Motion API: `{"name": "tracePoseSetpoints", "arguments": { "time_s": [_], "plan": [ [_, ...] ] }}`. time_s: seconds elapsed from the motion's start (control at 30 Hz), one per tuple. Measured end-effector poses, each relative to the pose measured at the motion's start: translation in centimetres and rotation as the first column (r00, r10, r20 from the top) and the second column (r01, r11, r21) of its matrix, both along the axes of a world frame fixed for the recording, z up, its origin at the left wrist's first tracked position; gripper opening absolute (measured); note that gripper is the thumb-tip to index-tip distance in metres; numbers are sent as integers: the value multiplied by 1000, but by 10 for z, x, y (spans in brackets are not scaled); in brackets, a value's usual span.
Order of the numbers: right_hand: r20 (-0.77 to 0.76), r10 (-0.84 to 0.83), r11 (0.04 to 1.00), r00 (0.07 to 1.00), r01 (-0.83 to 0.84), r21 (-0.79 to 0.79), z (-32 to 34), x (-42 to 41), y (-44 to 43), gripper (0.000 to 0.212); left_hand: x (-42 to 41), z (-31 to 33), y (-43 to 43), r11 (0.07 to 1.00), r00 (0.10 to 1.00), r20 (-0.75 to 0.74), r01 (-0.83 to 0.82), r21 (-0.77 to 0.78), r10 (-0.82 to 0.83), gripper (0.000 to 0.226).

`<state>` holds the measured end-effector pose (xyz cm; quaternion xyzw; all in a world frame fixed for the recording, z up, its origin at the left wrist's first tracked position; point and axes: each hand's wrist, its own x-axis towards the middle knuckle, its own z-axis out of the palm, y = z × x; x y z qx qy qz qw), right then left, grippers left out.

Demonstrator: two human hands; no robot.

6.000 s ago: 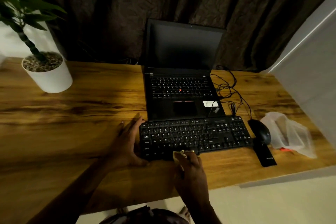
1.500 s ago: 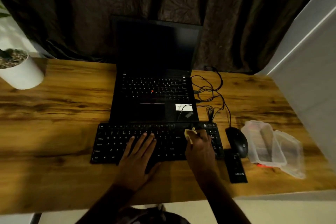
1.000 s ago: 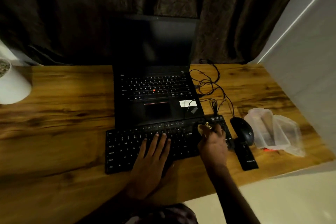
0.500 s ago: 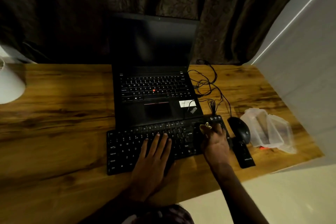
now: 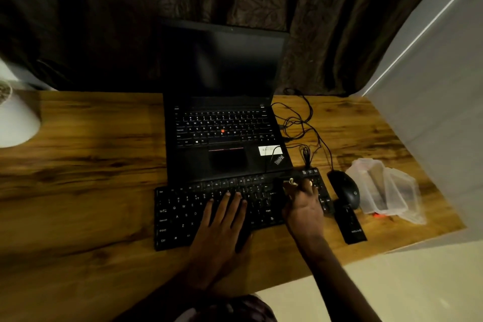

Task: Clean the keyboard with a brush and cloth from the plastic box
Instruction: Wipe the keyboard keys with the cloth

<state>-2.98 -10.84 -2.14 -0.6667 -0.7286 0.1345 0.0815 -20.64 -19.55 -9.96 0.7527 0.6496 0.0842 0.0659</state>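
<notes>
A black keyboard [image 5: 183, 213] lies on the wooden desk in front of the laptop. My left hand [image 5: 222, 225] rests flat on its middle keys with the fingers spread, holding it down. My right hand [image 5: 304, 210] is over the keyboard's right end, closed on a small pale cloth [image 5: 291, 182] that shows past the fingertips near the top row. The clear plastic box [image 5: 376, 185] and its lid [image 5: 407, 198] lie open at the desk's right edge. No brush is visible.
An open black laptop [image 5: 222, 133] stands just behind the keyboard. A black mouse [image 5: 345, 189] and a flat black device [image 5: 350, 225] lie right of the keyboard, with tangled cables [image 5: 300, 123] behind. A white plant pot [image 5: 15, 117] is at far left. A grey wall borders the desk's right side.
Over six seconds my left hand moved from the keyboard's left edge onto its middle keys, and my right hand carried the cloth from the front edge to the right end's top row.
</notes>
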Motion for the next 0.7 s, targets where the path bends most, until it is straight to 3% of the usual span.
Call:
{"name": "tracePoseSetpoints", "arguments": {
  "time_s": [0.3,0.6,0.7],
  "plan": [
    [-40,-97,994,994,99,50,-6,23,17,32,-2,-3,1,1000,1000,-22,-4,0,4,73],
    [57,64,998,996,-64,9,-11,6,5,52,-1,-2,2,1000,1000,-8,-18,-1,18,77],
    [80,53,998,995,-55,31,-13,17,11,50,0,-3,1,999,1000,-14,-24,33,24,73]
  ]
}}
